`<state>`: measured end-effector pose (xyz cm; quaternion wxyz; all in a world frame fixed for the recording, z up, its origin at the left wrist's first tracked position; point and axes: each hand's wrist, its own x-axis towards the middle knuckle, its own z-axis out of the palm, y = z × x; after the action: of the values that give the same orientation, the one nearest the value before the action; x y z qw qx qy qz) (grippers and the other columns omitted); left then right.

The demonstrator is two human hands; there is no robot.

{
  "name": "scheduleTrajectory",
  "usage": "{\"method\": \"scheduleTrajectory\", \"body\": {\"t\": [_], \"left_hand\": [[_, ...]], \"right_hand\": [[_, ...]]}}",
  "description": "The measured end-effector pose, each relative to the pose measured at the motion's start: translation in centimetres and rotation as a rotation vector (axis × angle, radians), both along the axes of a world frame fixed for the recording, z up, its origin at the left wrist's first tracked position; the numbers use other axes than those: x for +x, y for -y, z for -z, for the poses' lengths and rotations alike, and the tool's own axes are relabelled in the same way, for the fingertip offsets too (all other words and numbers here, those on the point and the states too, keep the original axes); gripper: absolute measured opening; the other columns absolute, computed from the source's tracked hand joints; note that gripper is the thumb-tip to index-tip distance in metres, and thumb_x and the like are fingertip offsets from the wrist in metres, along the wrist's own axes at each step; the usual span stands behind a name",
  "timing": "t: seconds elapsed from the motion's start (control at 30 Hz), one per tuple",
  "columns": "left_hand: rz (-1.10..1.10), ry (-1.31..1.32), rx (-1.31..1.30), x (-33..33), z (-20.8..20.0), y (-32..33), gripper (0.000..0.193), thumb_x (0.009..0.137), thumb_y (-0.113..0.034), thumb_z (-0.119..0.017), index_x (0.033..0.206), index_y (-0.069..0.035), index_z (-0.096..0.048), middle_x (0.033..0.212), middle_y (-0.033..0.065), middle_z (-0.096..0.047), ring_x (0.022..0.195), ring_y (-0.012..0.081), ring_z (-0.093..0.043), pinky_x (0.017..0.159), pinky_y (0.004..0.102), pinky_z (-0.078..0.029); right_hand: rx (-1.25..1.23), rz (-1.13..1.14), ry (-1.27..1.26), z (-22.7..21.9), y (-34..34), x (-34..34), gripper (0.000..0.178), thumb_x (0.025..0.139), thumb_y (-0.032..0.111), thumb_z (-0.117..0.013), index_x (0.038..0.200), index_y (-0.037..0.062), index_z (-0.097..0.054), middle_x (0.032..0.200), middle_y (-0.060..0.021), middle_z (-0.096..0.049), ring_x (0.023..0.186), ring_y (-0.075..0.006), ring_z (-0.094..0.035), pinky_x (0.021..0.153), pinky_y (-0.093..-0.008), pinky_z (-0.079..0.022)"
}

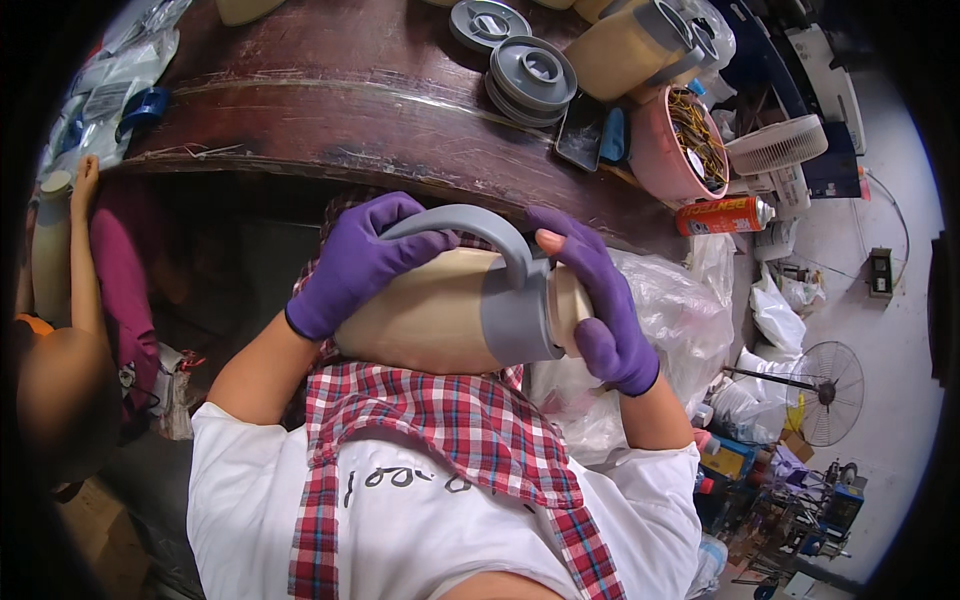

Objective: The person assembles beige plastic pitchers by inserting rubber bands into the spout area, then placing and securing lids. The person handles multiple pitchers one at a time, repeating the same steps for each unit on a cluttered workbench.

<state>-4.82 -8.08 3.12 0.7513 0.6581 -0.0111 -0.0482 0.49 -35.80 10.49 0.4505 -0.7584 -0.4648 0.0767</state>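
Observation:
A beige vacuum jug [420, 315] with a grey collar and grey handle lies on its side against my checked apron, its mouth end to the right. My left hand [362, 262], in a purple glove, is closed around the rear part of the handle [480, 222]. At the mouth, my right hand [608, 305], gloved the same way, has its fingers curled round the cream-coloured stopper [570, 310]. One of its fingertips pokes bare out of the glove. The far side of the stopper and the jug's underside are hidden.
Grey lids [530, 75] lie stacked on the dark wooden table [330, 90], near another jug [625, 50]. A pink bucket [665, 150] of wires and an orange spray can [722, 215] stand at right. Clear plastic bags [675, 310] lie beside me. At left, another person's hand [88, 178] touches a jug.

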Motion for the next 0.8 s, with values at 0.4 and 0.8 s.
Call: {"method": "scheduleTrajectory", "body": {"t": [0.4,0.8], "left_hand": [[-0.003,0.036,0.15,-0.5,-1.5,0.9,0.029,0.077,-0.013,-0.085,0.1,-0.004,-0.07,0.096,0.0051,-0.071,0.092,0.0137,-0.067,0.084,0.0313,-0.053],[-0.13,0.012,0.011,-3.0,-0.1,-0.2,0.028,0.095,-0.028,-0.071,0.106,-0.002,-0.066,0.103,0.0044,-0.067,0.095,0.011,-0.06,0.088,0.0281,-0.048]], "right_hand": [[-0.091,-0.121,0.154,2.5,-0.7,1.7,0.06,0.093,0.02,-0.048,0.15,-0.0002,-0.042,0.15,-0.0217,-0.047,0.143,-0.0392,-0.038,0.121,-0.0486,-0.02],[0.149,0.309,0.079,4.5,-3.7,0.8,0.043,0.101,0.021,-0.037,0.129,-0.0038,-0.057,0.135,-0.0213,-0.057,0.126,-0.0365,-0.053,0.109,-0.0427,-0.038]]}}
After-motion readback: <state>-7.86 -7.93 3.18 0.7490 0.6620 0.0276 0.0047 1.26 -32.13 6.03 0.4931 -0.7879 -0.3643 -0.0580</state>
